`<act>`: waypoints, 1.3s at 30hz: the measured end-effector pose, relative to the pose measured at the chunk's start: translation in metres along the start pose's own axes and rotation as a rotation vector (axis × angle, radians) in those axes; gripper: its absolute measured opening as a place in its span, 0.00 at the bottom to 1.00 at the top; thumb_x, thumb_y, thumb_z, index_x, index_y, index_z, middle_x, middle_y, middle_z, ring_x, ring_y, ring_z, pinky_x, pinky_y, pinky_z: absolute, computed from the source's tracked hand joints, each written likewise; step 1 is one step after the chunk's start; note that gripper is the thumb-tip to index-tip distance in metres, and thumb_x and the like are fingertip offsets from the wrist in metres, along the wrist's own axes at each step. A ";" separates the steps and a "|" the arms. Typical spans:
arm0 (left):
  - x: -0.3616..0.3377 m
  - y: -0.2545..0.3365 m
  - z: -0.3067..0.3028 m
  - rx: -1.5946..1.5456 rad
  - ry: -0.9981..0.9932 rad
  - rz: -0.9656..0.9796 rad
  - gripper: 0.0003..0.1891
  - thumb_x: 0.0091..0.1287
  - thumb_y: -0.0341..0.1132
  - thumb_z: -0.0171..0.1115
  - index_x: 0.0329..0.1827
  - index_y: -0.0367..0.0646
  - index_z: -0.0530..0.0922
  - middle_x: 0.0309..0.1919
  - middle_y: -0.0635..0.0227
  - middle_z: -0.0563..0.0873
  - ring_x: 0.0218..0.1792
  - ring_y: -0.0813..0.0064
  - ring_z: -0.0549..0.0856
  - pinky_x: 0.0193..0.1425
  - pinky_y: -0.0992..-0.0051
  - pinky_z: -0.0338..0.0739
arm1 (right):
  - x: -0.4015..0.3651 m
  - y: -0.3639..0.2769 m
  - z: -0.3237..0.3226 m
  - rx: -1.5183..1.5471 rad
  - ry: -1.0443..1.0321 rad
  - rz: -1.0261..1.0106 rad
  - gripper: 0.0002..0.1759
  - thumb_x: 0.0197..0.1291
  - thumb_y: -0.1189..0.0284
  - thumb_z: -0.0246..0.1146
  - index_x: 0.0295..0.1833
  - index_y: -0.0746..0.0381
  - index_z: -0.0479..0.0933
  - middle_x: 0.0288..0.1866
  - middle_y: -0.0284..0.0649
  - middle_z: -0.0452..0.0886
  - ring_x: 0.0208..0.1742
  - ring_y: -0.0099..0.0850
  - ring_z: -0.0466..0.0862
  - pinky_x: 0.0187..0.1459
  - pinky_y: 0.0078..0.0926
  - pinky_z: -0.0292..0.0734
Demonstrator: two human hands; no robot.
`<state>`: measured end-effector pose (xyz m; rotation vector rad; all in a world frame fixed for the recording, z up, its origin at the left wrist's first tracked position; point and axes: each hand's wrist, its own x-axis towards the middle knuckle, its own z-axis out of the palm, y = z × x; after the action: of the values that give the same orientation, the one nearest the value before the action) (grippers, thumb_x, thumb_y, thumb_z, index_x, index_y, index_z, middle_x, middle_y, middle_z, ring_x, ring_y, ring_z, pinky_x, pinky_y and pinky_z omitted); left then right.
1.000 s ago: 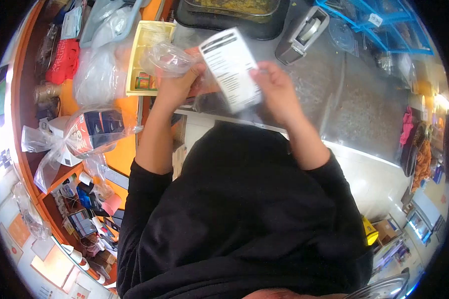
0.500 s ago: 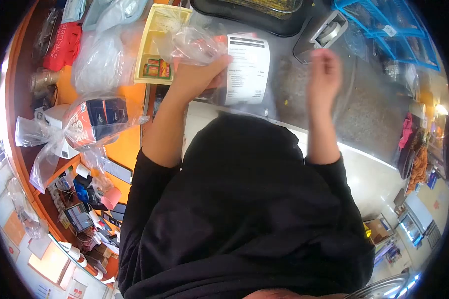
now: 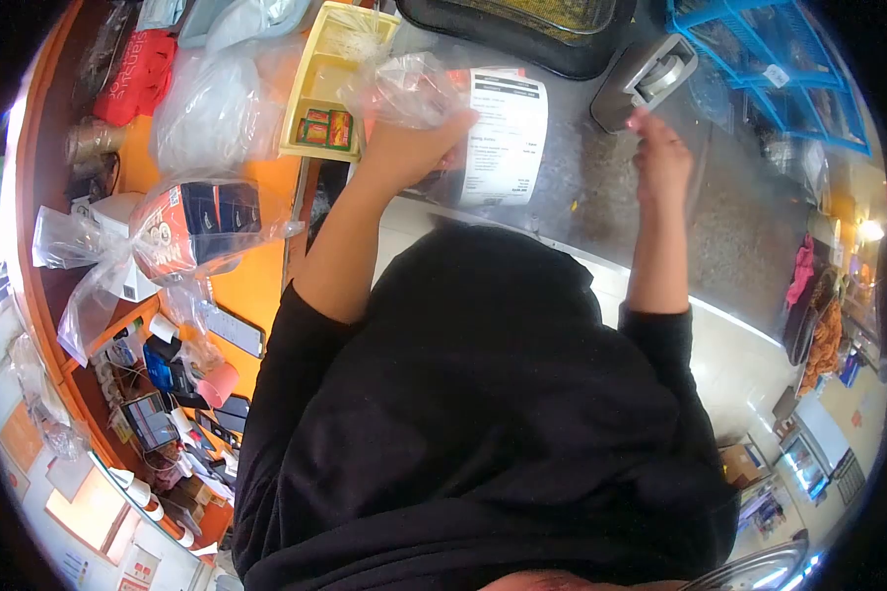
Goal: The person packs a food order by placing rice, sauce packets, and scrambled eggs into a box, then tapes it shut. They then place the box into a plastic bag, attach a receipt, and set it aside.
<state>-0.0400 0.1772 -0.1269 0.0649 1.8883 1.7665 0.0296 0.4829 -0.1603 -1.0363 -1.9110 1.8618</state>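
Note:
My left hand grips the gathered clear plastic bag, and its thumb presses on the left edge of a white printed receipt. Something red and white shows through the bag behind the receipt. Off to the right, my right hand is raised at the front of a grey tape dispenser, its thumb and index fingertips together near the tape's end. Whether a piece of tape is between those fingertips is too small to make out.
A yellow tray with small red-green packets stands left of the bag. Behind are a black tray and, at right, blue baskets. A tied bag with a boxed item sits on the orange counter.
My right hand has turned slightly and remains by the tape dispenser. The whole view has shifted a little, and my left hand still holds the bag and receipt.

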 end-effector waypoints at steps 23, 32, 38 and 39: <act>0.003 -0.006 -0.003 0.431 0.017 0.147 0.29 0.58 0.47 0.66 0.59 0.40 0.74 0.49 0.56 0.83 0.53 0.64 0.81 0.61 0.71 0.72 | -0.013 -0.015 0.133 -0.111 -0.362 -0.305 0.39 0.41 0.71 0.77 0.60 0.67 0.66 0.42 0.39 0.79 0.37 0.24 0.77 0.36 0.19 0.74; 0.004 -0.007 -0.006 0.532 0.044 0.338 0.24 0.55 0.44 0.64 0.54 0.44 0.76 0.43 0.58 0.85 0.46 0.62 0.84 0.52 0.67 0.77 | 0.019 -0.027 0.080 -0.325 -0.048 -0.519 0.15 0.58 0.68 0.67 0.48 0.65 0.79 0.41 0.39 0.83 0.41 0.27 0.80 0.45 0.23 0.75; -0.014 0.013 -0.006 0.385 0.055 0.206 0.17 0.55 0.44 0.64 0.46 0.49 0.80 0.38 0.62 0.86 0.39 0.66 0.85 0.46 0.68 0.78 | 0.075 0.055 -0.025 -0.429 0.334 -0.210 0.25 0.59 0.55 0.64 0.42 0.71 0.80 0.37 0.42 0.82 0.35 0.30 0.77 0.38 0.27 0.70; -0.012 0.011 -0.006 0.370 0.058 0.172 0.17 0.55 0.44 0.64 0.46 0.49 0.80 0.37 0.62 0.86 0.38 0.67 0.86 0.45 0.68 0.78 | 0.081 0.058 -0.029 -0.308 0.259 -0.149 0.24 0.59 0.55 0.64 0.42 0.70 0.81 0.38 0.42 0.82 0.35 0.30 0.77 0.38 0.26 0.70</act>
<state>-0.0356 0.1688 -0.1125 0.3236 2.2901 1.5134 0.0083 0.5530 -0.2346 -1.1255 -2.0894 1.3091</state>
